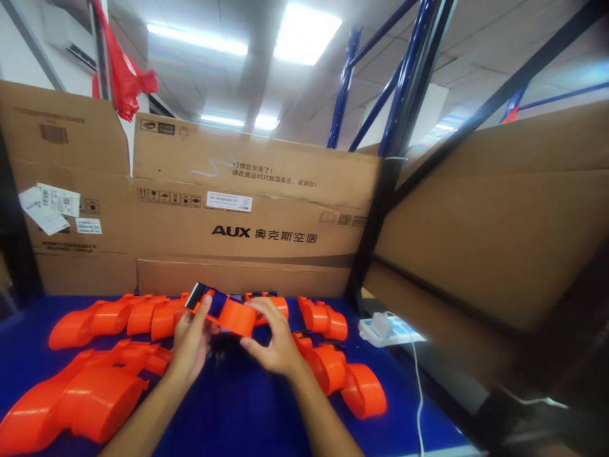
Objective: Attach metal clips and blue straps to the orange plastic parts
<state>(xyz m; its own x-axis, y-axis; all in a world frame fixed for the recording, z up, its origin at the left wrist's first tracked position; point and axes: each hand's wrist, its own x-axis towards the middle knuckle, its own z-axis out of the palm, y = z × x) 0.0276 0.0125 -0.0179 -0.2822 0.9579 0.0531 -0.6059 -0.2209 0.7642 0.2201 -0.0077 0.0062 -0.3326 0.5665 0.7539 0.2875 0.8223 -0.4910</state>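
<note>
Above the blue tabletop, both my hands hold an orange plastic tape dispenser (238, 318) with a dark band and a black-and-white end piece. My left hand (190, 339) grips its left part, with the thumb along the front by the dark band. My right hand (273, 339) clasps the round orange end between the fingers above and the thumb below. Like pieces lie in a row (111, 315) behind my left hand. A nearer cluster (102, 393) is left of my left forearm. More orange pieces (330, 365) lie right of my right hand.
A cardboard wall (181, 244) printed AUX stands at the back, with another cardboard panel (476, 235) on the right. A dark rack post (375, 235) rises at the table's back right. A white power strip (375, 333) with a plug and cable (419, 393) is beside the table.
</note>
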